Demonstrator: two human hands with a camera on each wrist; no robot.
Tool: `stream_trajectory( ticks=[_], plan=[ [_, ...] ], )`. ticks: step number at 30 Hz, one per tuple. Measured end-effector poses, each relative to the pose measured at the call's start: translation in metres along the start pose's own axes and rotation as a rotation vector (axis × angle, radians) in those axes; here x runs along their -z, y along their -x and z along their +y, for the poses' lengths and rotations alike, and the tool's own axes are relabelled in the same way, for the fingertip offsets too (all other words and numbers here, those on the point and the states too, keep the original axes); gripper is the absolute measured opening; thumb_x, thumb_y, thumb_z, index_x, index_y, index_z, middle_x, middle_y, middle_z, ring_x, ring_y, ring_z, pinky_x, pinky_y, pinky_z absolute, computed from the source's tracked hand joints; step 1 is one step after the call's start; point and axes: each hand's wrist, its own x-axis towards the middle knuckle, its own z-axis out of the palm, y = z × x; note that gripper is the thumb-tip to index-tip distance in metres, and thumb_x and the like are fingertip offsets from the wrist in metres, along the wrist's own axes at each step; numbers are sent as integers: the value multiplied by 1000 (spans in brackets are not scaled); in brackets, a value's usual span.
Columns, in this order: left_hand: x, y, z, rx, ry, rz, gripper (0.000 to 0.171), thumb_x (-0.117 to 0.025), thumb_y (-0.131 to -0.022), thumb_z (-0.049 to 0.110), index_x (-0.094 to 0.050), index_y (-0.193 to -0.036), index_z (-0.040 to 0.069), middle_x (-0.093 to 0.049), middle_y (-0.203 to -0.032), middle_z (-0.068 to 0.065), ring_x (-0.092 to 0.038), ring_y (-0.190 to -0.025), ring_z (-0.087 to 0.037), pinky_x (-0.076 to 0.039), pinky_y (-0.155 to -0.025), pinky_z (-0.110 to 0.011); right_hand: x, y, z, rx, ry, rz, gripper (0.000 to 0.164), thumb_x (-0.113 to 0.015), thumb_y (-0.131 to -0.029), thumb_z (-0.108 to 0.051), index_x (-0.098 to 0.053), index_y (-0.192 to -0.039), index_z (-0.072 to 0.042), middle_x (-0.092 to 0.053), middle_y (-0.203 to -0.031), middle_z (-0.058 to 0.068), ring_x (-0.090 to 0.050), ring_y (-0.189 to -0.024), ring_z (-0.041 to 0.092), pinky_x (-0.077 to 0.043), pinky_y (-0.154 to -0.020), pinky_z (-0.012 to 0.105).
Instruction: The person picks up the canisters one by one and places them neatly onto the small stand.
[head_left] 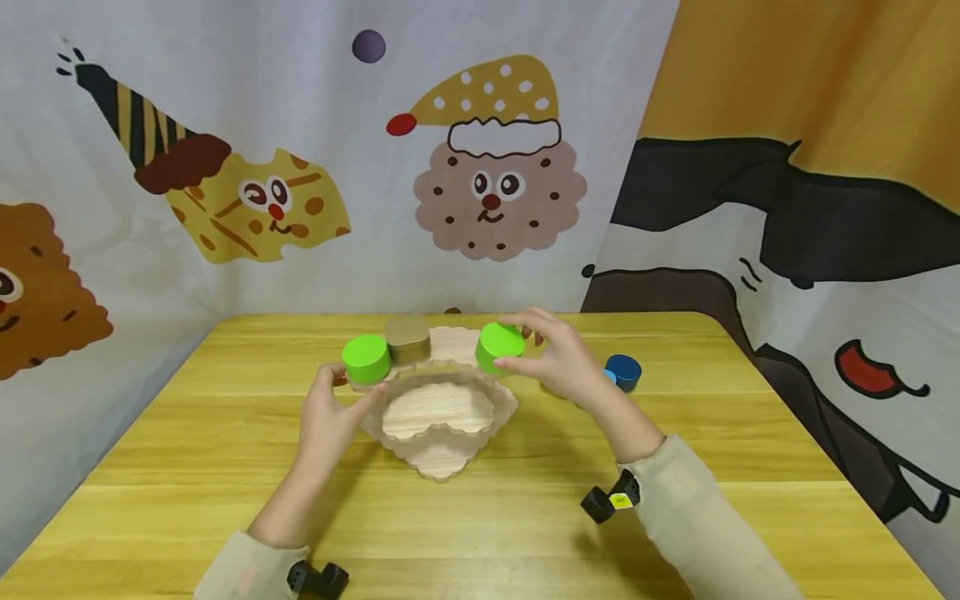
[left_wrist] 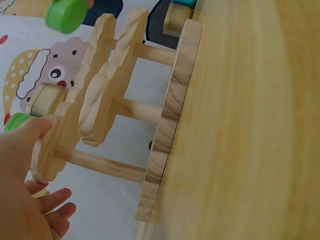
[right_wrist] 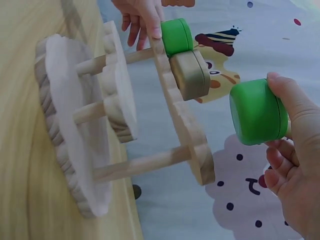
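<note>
A tiered wooden stand (head_left: 437,412) with scalloped shelves joined by round posts stands on the table. On its top shelf, at the left end, sits a small green lidded box (head_left: 366,359), with a gold-beige box (head_left: 408,340) right beside it. My left hand (head_left: 327,419) grips the left end of that shelf, its thumb (left_wrist: 37,127) on the edge near the green box and the other fingers below. In my right hand (head_left: 561,360), a second green box (right_wrist: 255,112) is pinched between thumb and fingers. It hangs above the shelf's right part, apart from the wood in the right wrist view.
To the right of the stand, partly behind my right forearm, are a dark blue box (head_left: 624,372) and a light blue one (head_left: 611,377). A beige box (left_wrist: 176,20) stands there too. A patterned cloth (head_left: 300,100) hangs behind the table (head_left: 510,525).
</note>
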Motion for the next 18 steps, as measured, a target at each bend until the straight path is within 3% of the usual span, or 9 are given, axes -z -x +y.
stream_trajectory(
  ticks=[5,11,18],
  plan=[
    [1,0,-1,-6,3,-1,69,-79,-80,33,-45,-125,-6,-53,-121,-22,-46,-115,-38,-38,-94,-52,-5,-16,-4,23,-15,-7,51,-83,-76,-25,-65,-122,-10,-59,-101,-2,-50,-86,27,-43,-68,34],
    [1,0,-1,-6,1,-3,70,-79,-80,34,-45,-126,-6,-52,-121,-23,-46,-115,-40,-38,-94,-52,-13,-32,-4,-1,-40,-28,52,-83,-76,-28,-65,-122,-12,-58,-101,-3,-48,-87,19,-43,-64,33],
    [0,0,-1,-5,-7,5,67,-80,-79,30,-47,-124,-5,-53,-119,-22,-47,-114,-39,-39,-93,-51,-25,-46,0,-10,-59,-48,52,-81,-78,-28,-64,-123,-9,-59,-106,-2,-48,-91,20,-42,-70,35]
  ],
)
